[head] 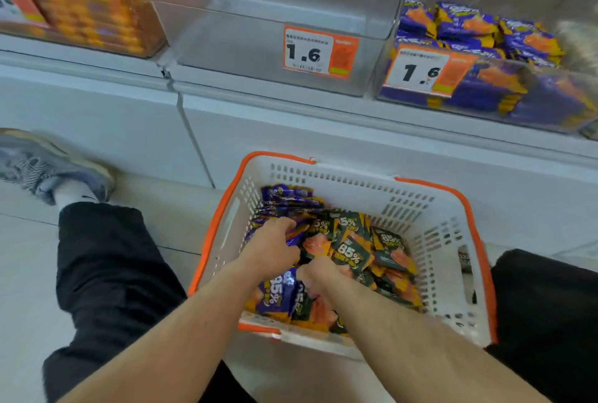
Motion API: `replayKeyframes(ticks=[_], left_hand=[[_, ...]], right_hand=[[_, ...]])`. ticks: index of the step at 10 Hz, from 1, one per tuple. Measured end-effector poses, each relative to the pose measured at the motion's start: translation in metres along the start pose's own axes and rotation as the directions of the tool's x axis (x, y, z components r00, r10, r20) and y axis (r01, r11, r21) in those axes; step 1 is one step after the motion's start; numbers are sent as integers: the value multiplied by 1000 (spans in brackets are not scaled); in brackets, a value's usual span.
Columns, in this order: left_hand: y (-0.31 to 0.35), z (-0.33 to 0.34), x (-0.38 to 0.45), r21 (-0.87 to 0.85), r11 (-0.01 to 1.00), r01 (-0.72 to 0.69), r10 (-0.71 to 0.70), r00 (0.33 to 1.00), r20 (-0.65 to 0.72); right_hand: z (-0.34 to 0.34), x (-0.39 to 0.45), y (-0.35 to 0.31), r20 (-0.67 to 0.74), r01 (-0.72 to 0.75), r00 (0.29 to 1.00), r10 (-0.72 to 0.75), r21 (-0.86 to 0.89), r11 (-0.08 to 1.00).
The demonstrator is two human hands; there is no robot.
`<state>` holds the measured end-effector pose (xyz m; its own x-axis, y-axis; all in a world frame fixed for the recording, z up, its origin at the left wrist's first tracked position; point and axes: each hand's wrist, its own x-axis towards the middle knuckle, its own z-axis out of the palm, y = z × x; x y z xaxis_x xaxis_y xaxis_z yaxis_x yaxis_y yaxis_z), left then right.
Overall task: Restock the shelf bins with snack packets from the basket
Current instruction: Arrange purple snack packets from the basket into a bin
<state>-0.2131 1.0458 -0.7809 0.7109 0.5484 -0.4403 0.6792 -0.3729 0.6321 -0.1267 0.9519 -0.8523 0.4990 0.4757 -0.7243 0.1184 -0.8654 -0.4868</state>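
Note:
A white basket with an orange rim [449, 240] sits on the floor between my legs, holding several purple packets [275, 295] and dark green packets [351, 255]. Both hands are down inside it. My left hand [271, 248] curls around purple packets at the basket's left side. My right hand [318, 274] is clenched in the pile's middle, and what it grips is hidden. Above, on the shelf, a clear middle bin [259, 43] holds nothing visible. The right bin [547, 104] is stacked with purple packets, and the left bin [97, 10] with orange ones.
Price tags reading 1.6 hang on the middle bin [320, 53] and the right bin [427, 70]. The white shelf base [323, 130] rises just behind the basket. My black-trousered legs flank it, with a grey shoe [48, 166] at the left on the tiled floor.

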Motion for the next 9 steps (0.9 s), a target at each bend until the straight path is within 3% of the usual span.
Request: replayKeyframes(ticks=[1, 2, 3, 4, 5, 6, 7, 8, 9], left_hand=[[-8, 3, -2, -3, 1000, 3, -3, 1000, -23], [-10, 4, -4, 1, 1000, 12, -12, 1000, -25], [-9, 6, -2, 6, 1000, -1, 1, 1000, -14], [-11, 3, -1, 17, 1000, 1, 0, 1000, -28], [-12, 2, 3, 137, 989, 51, -42, 997, -72], [1, 1, 3, 263, 960, 97, -70, 991, -110], [22, -5, 6, 38, 997, 61, -54, 986, -156], [54, -17, 6, -382, 924, -24, -19, 994, -108], [88, -26, 1, -540, 829, -145, 79, 987, -143]], right_hand=[[16, 0, 8, 83, 11, 997, 2, -158, 987], [25, 6, 7, 21, -62, 998, 62, 11, 998], [27, -2, 2, 113, 165, 985, -127, -455, 875], [18, -4, -3, 16, 136, 990, -139, -336, 932], [-11, -1, -12, -137, 192, 964, -230, -247, 950], [-57, -13, -23, -156, 310, 924, -348, -225, 924], [-103, -23, -36, -126, 380, 899, -419, -250, 891], [-146, -40, -52, -190, 427, 861, -472, -235, 873], [-181, -65, -65, -270, 489, 804, -530, -205, 848]])
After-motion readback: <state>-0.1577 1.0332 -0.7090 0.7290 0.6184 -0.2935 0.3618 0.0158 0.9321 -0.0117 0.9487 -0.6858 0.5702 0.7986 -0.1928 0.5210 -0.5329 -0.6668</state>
